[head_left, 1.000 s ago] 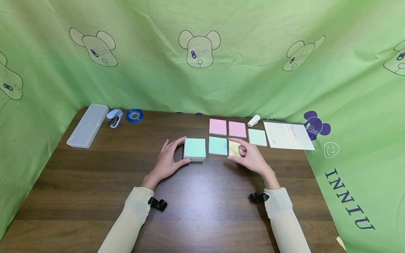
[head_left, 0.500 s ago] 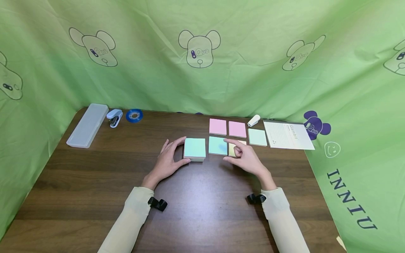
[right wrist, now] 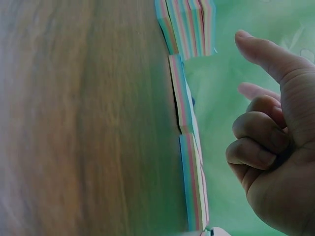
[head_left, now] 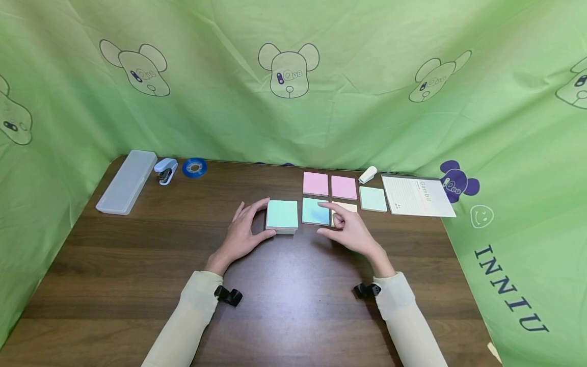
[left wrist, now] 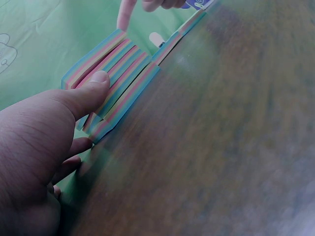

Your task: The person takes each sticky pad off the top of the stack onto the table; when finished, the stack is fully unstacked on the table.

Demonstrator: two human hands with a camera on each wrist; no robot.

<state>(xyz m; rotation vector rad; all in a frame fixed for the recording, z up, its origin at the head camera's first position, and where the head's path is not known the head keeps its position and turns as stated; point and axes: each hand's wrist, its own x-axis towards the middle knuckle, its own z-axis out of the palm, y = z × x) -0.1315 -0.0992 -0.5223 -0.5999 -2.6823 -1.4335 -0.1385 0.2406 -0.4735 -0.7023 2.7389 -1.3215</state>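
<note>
My left hand (head_left: 243, 234) holds a stack of sticky note pads (head_left: 282, 214) by its left side, thumb in front and fingers at the back. In the left wrist view the thumb presses the striped layers of the stack (left wrist: 118, 78), which sit unevenly. Just right of the stack, my right hand (head_left: 350, 229) hovers over a blue sticky note pad (head_left: 314, 216) and a yellow one (head_left: 346, 206), partly covering both. Its thumb and index finger are stretched apart with nothing between them; the other fingers are curled, as the right wrist view shows (right wrist: 275, 132).
Two pink pads (head_left: 315, 183) and a pale green pad (head_left: 373, 199) lie behind. At the right are a white clip-like object (head_left: 368, 175) and a notepad (head_left: 415, 196). A plastic case (head_left: 127, 182), a stapler (head_left: 166, 171) and a blue tape roll (head_left: 194, 167) lie at the far left.
My right hand has moved left, from over the yellow pad to partly over the blue pad, toward the stack. My left hand has stayed on the stack.
</note>
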